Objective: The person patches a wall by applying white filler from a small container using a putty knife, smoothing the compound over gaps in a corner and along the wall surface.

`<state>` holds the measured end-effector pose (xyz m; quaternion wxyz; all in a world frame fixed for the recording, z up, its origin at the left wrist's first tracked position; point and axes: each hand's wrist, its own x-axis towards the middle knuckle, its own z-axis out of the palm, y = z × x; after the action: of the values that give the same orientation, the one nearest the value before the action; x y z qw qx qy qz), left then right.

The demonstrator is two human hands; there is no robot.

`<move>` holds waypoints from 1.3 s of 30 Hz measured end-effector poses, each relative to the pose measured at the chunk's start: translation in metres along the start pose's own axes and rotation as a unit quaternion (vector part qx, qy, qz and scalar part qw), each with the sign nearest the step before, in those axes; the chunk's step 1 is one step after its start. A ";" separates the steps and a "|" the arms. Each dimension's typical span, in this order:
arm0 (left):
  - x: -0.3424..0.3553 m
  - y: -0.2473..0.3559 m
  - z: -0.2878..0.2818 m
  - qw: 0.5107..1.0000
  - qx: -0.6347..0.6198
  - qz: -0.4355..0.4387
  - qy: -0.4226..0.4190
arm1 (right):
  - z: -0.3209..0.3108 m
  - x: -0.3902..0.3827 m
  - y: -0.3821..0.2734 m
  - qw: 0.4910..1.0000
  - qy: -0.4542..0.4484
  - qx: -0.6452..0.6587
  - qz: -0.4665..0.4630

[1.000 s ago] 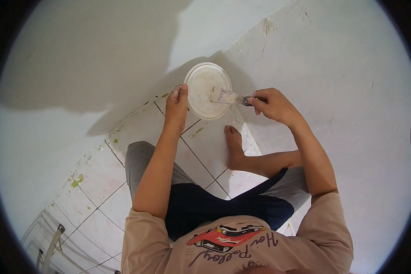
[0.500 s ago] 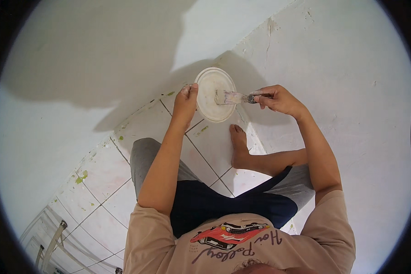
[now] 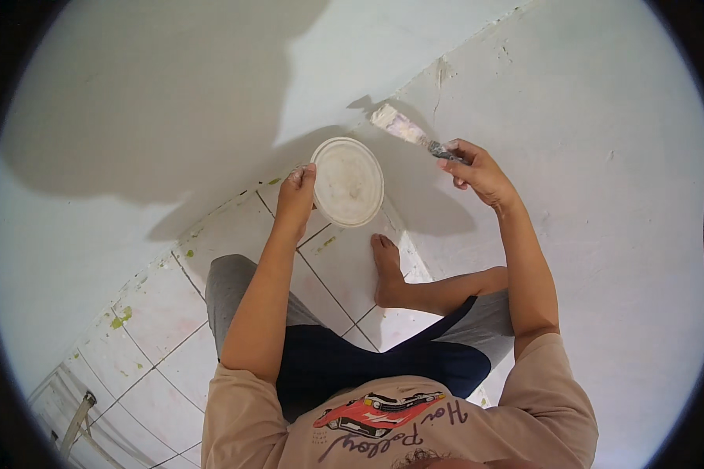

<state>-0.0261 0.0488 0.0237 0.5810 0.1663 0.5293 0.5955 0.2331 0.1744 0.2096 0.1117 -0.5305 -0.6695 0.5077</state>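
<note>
My left hand (image 3: 296, 195) grips the left rim of a round white lid (image 3: 348, 181), thumb on top, its face turned up toward me. Smears of whitish paste show on the lid's face. In my right hand (image 3: 477, 172) is a putty knife (image 3: 407, 129), held by its dark handle. Its wide blade points up and to the left, apart from the lid, with white paste on the end. The blade is close to the corner where the two walls meet; whether it touches the wall I cannot tell. Pale smudges mark the fingers of both hands.
White walls (image 3: 587, 195) meet in a corner ahead, with a crack (image 3: 438, 86) and chipped spots on the right one. Below lie white floor tiles (image 3: 164, 313) with green flecks. A metal-legged frame (image 3: 78, 422) stands at lower left. My bare foot (image 3: 387, 270) rests near the right wall.
The putty knife has lifted off the lid and swung up toward the wall corner, its blade tilting upward. In the picture, the lid and my left hand sit a little lower and further left.
</note>
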 end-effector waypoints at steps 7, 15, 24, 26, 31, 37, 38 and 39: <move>0.002 -0.006 -0.004 1.000 -0.013 0.004 -0.005 | -0.016 -0.008 -0.010 0.992 0.121 0.034 -0.023; -0.002 0.002 -0.007 1.000 -0.008 -0.010 -0.004 | -0.020 -0.008 -0.019 0.975 0.217 -0.034 -0.032; -0.002 -0.001 -0.007 1.000 -0.012 0.003 -0.013 | -0.044 -0.008 -0.031 0.899 0.269 -0.331 -0.096; -0.001 -0.001 -0.004 1.000 -0.013 0.000 -0.013 | -0.057 -0.007 -0.040 0.897 0.260 -0.346 -0.092; 0.003 -0.007 -0.001 0.999 -0.033 -0.001 -0.020 | -0.067 0.006 -0.064 0.904 0.233 -0.354 -0.059; 0.001 -0.008 -0.003 0.999 -0.030 -0.001 -0.030 | -0.061 0.016 -0.080 0.905 0.231 -0.356 0.000; 0.000 -0.009 -0.003 0.999 -0.030 -0.001 -0.031 | -0.062 0.017 -0.078 0.904 0.231 -0.361 0.002; 0.000 -0.008 -0.003 0.999 -0.022 -0.002 -0.028 | -0.064 0.018 -0.076 0.902 0.230 -0.366 0.004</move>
<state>-0.0242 0.0456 0.0156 0.6000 0.1688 0.4998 0.6015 0.2243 0.2308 0.2926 0.0590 -0.6390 -0.7615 0.0914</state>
